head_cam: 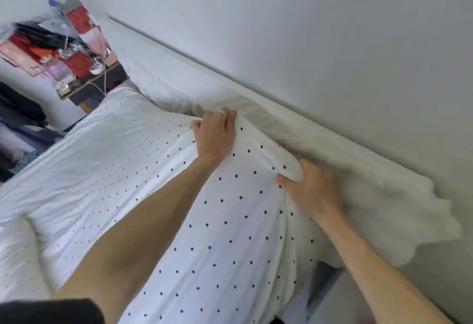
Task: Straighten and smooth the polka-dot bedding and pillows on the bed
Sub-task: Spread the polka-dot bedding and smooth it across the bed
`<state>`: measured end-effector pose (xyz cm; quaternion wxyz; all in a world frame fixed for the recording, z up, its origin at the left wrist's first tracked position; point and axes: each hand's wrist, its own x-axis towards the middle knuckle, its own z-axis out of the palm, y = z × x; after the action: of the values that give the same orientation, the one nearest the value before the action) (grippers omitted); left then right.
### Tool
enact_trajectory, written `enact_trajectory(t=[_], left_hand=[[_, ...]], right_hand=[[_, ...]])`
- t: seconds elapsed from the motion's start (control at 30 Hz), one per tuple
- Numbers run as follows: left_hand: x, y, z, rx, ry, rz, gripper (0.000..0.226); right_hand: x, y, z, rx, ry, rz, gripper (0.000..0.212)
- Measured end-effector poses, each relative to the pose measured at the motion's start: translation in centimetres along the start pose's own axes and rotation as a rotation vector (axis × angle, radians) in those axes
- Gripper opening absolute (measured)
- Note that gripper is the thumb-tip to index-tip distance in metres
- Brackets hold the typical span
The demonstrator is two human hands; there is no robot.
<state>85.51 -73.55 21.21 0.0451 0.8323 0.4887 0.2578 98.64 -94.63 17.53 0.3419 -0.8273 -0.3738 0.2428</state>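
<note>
A white duvet with small dark polka dots [143, 170] covers the bed and runs from the lower middle up toward the headboard. My left hand [215, 136] grips the duvet's top edge, a ring on one finger. My right hand [309, 190] holds the same folded edge lower right, thumb under the rolled hem. Behind the edge lie white pillows [163, 85], pressed along the headboard. A blurred white pillow [399, 211] bulges at the right.
A pale headboard [256, 85] meets the grey wall [332, 29]. A dark bedside table [99, 85] crowded with red and pink items stands at upper left. Dark clothes [18, 111] hang at the left edge. The bed's corner [322, 280] shows at lower right.
</note>
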Motion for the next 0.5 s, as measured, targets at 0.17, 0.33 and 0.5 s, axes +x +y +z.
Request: enact_trajectory(t=[0.17,0.33,0.5], left_hand=[[-4.4,-4.2,9.2,0.184,-0.239,0.035,0.041],[-12.6,-10.0,18.5,0.194,-0.564,0.044,0.043],[-19.0,-15.7,19.8,0.169,-0.478,-0.231,0.056]], right_hand=[[-0.9,7.2,9.2,-0.241,0.12,0.053,0.036],[-3.5,18.1,18.3,-0.455,0.078,0.143,0.047],[-8.7,21.7,22.9,-0.38,0.138,0.146,0.069]])
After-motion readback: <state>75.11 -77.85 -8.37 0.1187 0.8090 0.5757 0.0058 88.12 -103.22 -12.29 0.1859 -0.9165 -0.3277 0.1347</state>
